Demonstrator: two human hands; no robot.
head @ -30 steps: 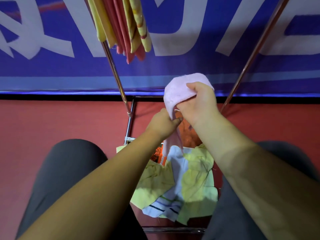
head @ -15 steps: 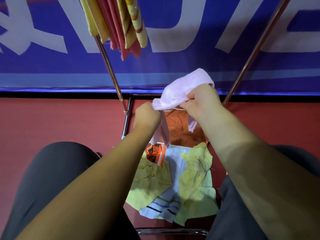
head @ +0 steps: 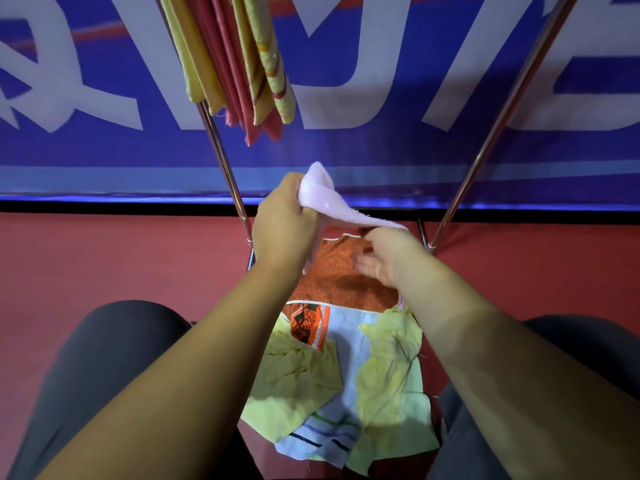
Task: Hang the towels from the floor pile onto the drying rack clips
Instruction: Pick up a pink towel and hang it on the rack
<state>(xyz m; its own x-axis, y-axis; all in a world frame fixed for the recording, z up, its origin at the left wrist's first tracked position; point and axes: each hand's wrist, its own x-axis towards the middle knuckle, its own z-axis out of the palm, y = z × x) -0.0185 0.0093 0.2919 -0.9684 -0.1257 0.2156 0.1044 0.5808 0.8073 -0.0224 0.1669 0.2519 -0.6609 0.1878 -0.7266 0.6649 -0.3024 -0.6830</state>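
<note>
A pale pink towel [head: 329,206] is stretched between my two hands above the floor pile. My left hand [head: 284,225] grips its bunched left end, raised near the left rack leg [head: 225,168]. My right hand [head: 384,256] pinches the other end at its top edge, while its lower fingers look loose and blurred. Below them lies the pile: an orange towel [head: 346,282], two crumpled yellow cloths [head: 298,375], and a light blue striped towel [head: 346,362]. Yellow and red towels [head: 235,64] hang from the rack at the top; the clips are out of view.
The right rack leg [head: 502,98] slants up to the right. A blue banner [head: 381,140] with white letters covers the wall behind the rack. The floor [head: 121,258] is red. My knees in dark trousers [head: 104,358] frame the pile on both sides.
My hands have drawn apart. The left hand rose up and to the left with one end, and the bunched pink towel is now spread into a strip between them.
</note>
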